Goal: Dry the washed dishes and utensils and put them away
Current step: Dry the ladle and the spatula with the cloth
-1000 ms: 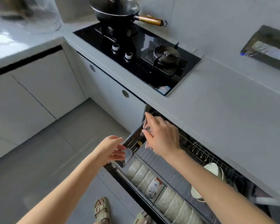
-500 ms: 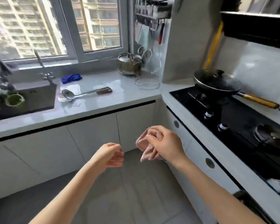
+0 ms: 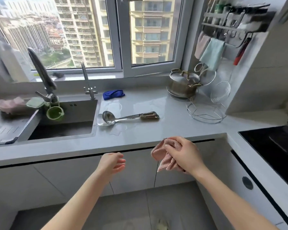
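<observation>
A steel ladle (image 3: 123,117) with a dark handle end lies on the wet grey counter (image 3: 140,130) right of the sink, bowl to the left. My right hand (image 3: 184,154) holds a bunched pink cloth (image 3: 166,159) in front of the counter edge, below and right of the ladle. My left hand (image 3: 112,164) hangs empty with loosely curled fingers, below the counter edge and left of the cloth.
The sink (image 3: 63,120) with two taps and a green cup (image 3: 55,113) is at left. A blue rag (image 3: 113,94), a lidded steel pot (image 3: 184,83), a wire rack (image 3: 206,112) and hanging towels (image 3: 211,53) line the back. A black hob (image 3: 273,146) lies at right.
My view swung from the open dish drawer left to the sink counter. My right hand left the drawer and now carries the pink cloth; both hands moved toward the counter edge.
</observation>
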